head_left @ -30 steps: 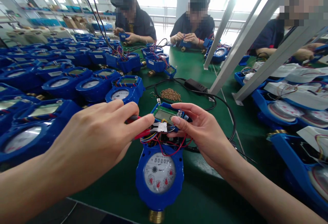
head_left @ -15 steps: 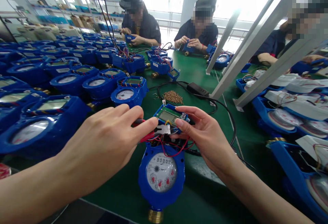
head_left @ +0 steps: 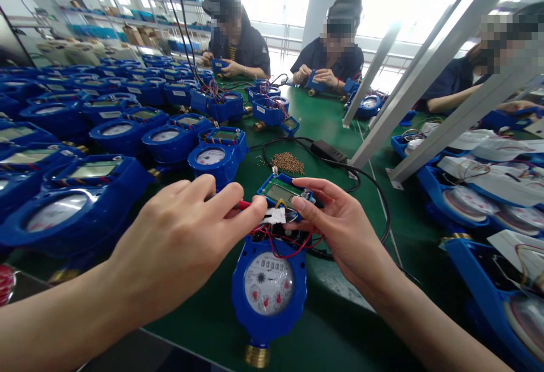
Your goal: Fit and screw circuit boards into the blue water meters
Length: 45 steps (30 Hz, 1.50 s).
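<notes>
My left hand is closed around red-handled pliers, their bright metal head pointing right at thin wires beside the display module. My right hand pinches the blue-framed display module, which has a green circuit board, a small screen and a metal spring at its corner. Red, yellow and dark wires run between the module and the blue water meter below it. The meter lies face up, its brass threaded end towards me. My fingers partly hide the pliers' handles and the wires at their tips.
Many blue meters fill the left side; more, with white parts, lie at right. A pile of small brass screws, a black power strip with cable and metal posts stand beyond my hands. Co-workers sit opposite.
The view has shifted slightly. My left hand has turned a little and its pliers have moved slightly right along the wires. My right hand keeps its hold on the display module.
</notes>
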### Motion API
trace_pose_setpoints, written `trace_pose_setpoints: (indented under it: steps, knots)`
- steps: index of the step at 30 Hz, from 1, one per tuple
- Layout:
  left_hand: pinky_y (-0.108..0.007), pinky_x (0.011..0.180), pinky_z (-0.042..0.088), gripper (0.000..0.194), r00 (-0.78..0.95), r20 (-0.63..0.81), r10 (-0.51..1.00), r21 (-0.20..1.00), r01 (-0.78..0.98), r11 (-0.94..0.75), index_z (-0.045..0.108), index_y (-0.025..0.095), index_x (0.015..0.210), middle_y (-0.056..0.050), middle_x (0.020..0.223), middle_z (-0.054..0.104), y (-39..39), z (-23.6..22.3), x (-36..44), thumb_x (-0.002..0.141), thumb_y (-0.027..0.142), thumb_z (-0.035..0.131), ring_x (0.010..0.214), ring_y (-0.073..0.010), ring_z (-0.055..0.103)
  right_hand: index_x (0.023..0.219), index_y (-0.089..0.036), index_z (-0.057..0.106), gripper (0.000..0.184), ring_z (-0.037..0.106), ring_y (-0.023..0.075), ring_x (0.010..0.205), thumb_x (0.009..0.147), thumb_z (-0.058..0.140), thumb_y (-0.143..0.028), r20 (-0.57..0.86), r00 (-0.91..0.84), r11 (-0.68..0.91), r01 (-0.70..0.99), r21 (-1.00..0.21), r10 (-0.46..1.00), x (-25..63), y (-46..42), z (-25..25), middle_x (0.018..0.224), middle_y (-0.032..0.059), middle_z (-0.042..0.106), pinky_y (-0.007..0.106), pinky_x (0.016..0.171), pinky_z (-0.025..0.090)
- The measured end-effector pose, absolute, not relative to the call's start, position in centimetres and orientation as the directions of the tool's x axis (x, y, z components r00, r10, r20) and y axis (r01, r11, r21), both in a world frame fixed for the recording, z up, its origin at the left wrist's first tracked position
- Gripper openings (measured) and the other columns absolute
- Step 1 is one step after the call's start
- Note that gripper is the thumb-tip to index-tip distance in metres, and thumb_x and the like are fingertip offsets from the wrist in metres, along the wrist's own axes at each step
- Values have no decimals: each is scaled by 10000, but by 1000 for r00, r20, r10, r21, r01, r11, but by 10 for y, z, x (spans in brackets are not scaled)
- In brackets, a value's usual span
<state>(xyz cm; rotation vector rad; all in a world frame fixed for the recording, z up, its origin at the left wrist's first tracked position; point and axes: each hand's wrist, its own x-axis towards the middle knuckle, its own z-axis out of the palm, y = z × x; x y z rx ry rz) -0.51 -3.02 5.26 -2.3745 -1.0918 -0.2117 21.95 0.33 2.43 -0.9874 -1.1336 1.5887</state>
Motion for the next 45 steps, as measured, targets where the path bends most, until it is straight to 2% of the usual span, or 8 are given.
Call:
trace_pose_setpoints:
  steps: [9,11,19,23,28,36,41,45]
  knots:
    - [-339,519,301,280,772,577,268,-653,632,-416,689,229,1148,-27,842,710,-17,40,-10,875,166,697,614,-194,533,1144,-194,673,477,725,119,780,747,894,-340,-105,-242,-160,-221,-962,965,219,4,24,1041,9,689,224,680,661]
    - [-345,530,321,306,751,586,304,-602,655,-456,669,228,1160,-28,840,709,-14,37,-11,869,134,684,636,-208,542,1137,-195,676,466,724,119,795,749,893,-335,-100,-238,-154,-224,-962,966,219,4,25,1066,12,683,224,687,663]
    - [-357,645,443,435,561,557,613,-142,791,-595,606,247,1219,-32,963,670,-20,22,-16,846,33,542,782,-231,579,1191,-212,640,440,747,131,805,816,843,-319,-94,-284,-160,-221,-962,954,219,2,28,1144,21,692,230,704,667]
    - [-346,631,424,402,533,599,598,-154,809,-567,620,246,1191,-23,933,667,-23,20,-13,858,32,552,742,-215,560,1177,-213,649,425,753,165,900,815,843,-324,-81,-277,-149,-235,-960,958,219,2,28,1168,29,683,222,702,666]
    - [-355,584,376,419,556,701,446,-320,804,-501,645,249,1161,-33,863,678,-23,14,-9,807,23,650,690,-232,522,1192,-213,651,449,754,168,903,801,857,-292,-84,-300,-164,-253,-953,950,219,4,28,1154,30,693,222,704,670]
    - [-349,559,385,376,468,735,491,-246,859,-450,647,238,1142,-40,824,694,-24,4,3,821,52,703,667,-237,547,1149,-196,679,409,742,143,874,797,857,-303,-95,-256,-170,-289,-942,962,218,5,27,1197,45,666,203,680,670]
    - [-361,630,484,286,377,638,671,-24,881,-472,649,241,1145,-40,907,709,-34,9,4,896,104,619,741,-236,629,1172,-207,670,455,741,154,886,778,873,-311,-58,-207,-114,-273,-955,977,215,1,24,1182,35,669,209,676,672]
    - [-287,744,551,282,307,497,811,307,813,-496,645,317,1171,26,1039,741,-37,23,-3,922,193,600,875,-187,711,1192,-210,653,433,752,140,835,808,847,-263,-24,-194,-79,-279,-957,981,213,-1,22,1120,21,689,230,721,683]
